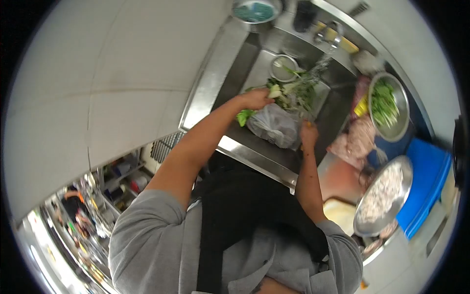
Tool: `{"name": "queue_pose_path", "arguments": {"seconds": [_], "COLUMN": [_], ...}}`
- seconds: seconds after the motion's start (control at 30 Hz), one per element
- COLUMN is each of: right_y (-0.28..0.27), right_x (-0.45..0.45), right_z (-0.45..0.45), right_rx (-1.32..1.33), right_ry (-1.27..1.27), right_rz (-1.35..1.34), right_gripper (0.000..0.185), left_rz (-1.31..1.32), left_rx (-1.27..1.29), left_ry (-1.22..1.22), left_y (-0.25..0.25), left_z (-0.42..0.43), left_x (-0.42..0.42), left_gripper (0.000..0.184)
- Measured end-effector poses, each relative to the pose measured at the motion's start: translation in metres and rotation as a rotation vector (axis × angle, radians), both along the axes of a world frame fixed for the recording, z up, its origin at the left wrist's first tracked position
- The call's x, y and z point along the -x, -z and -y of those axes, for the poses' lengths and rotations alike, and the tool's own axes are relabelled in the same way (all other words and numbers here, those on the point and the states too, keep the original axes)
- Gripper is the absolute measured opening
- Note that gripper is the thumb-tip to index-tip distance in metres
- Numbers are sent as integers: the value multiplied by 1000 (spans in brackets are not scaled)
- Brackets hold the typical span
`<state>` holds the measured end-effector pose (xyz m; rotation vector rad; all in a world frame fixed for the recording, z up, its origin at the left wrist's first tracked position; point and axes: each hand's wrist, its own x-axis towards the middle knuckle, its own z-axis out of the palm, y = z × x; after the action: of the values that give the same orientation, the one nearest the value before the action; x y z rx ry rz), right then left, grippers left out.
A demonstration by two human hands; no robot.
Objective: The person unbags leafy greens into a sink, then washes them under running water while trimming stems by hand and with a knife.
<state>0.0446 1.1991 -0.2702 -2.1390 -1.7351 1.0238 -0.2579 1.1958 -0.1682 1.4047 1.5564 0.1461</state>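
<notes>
Both my hands are over a metal sink [230, 81]. My left hand [256, 98] has its fingers closed at the edge of leafy greens [302, 93] and beside the top of a translucent plastic bag [274, 126]. On the bag's right side, my right hand [309, 133] is closed on the bag's edge. The bag bulges with something I cannot make out. Green leaves [244, 116] stick out at its left. Behind the greens sits a small round strainer [283, 68]. Water [320, 66] runs from the faucet [334, 35] onto the greens.
To the right stand a metal bowl of cut greens [385, 104], a bowl of pale pieces [383, 197], bagged pinkish food [359, 139] and a blue container [425, 181]. A metal pot [256, 13] is at the sink's back left. Shelves [122, 183] lie at lower left.
</notes>
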Motion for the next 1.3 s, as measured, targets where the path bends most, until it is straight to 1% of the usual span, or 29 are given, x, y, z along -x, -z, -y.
{"name": "queue_pose_path", "arguments": {"seconds": [0.03, 0.07, 0.1, 0.13, 0.17, 0.2, 0.23, 0.27, 0.3, 0.37, 0.4, 0.47, 0.57, 0.63, 0.7, 0.8, 0.87, 0.9, 0.97, 1.1, 1.2, 1.27, 1.3], "right_y": [-29, -47, -59, -76, -93, -102, -101, -100, -99, -106, -109, -108, -105, -102, -100, -79, -79, -79, -77, -83, -80, -84, -86], "right_x": [15, 20, 24, 29, 36, 42, 47, 51, 54, 62, 63, 63, 57, 49, 39, 19, 14, 11, 6, 1, -1, 2, 2], "right_z": [1, 7, 8, 7, 7, 6, 5, 2, 0, -1, -2, -1, 1, 6, 11, 21, 26, 30, 35, 42, 41, 44, 42], "right_rx": [-139, -112, -84, -90, -158, -228, -233, -283, -332, -345, -355, -349, -332, -321, -257, -202, -181, -160, -131, -43, 10, 31, 52], "right_ry": [5, -36, -85, -53, -145, -239, -216, -280, -345, -338, -352, -336, -314, -297, -237, -265, -257, -253, -260, -248, -259, -248, -239], "right_rz": [-89, -168, -253, -241, -281, -321, -309, -305, -299, -288, -287, -247, -214, -217, -211, -180, -154, -129, -97, -22, 0, 23, 46], "right_gripper": [37, 38, 39, 39, 36, 33, 33, 30, 26, 25, 24, 24, 25, 26, 27, 28, 29, 31, 33, 37, 38, 38, 39], "left_rz": [-30, -12, 3, 15, 60, 69, 70, 71, 76, 164, 166, 140, 178, 186, 193, 131, 68, 70, -22, -27, -55, -85, -86], "left_rx": [-34, -38, 38, 113, 27, 25, 74, 123, 122, 158, 160, 30, 85, 93, 99, 72, -5, -5, -131, -90, -163, -275, -284], "left_ry": [31, 74, 54, 32, 38, 63, 89, 114, 136, 90, 107, 145, 125, 110, 92, 78, 188, 190, 289, 248, 264, 274, 274], "left_y": [4, -2, -9, -14, 3, 3, 3, 3, 4, 8, 10, 3, -17, -19, -20, -24, -20, -17, -22, -23, -15, -11, -9], "left_z": [-5, -6, -10, -16, -16, -20, -23, -26, -29, -31, -34, -36, -40, -44, -45, -47, -46, -45, -41, -40, -37, -40, -43], "left_x": [0, -1, -3, -6, -7, -10, -14, -18, -21, -27, -30, -36, -42, -45, -48, -49, -49, -50, -54, -60, -58, -55, -54], "left_gripper": [50, 50, 48, 47, 45, 45, 44, 43, 43, 42, 42, 43, 43, 43, 43, 43, 45, 45, 54, 53, 51, 46, 46]}}
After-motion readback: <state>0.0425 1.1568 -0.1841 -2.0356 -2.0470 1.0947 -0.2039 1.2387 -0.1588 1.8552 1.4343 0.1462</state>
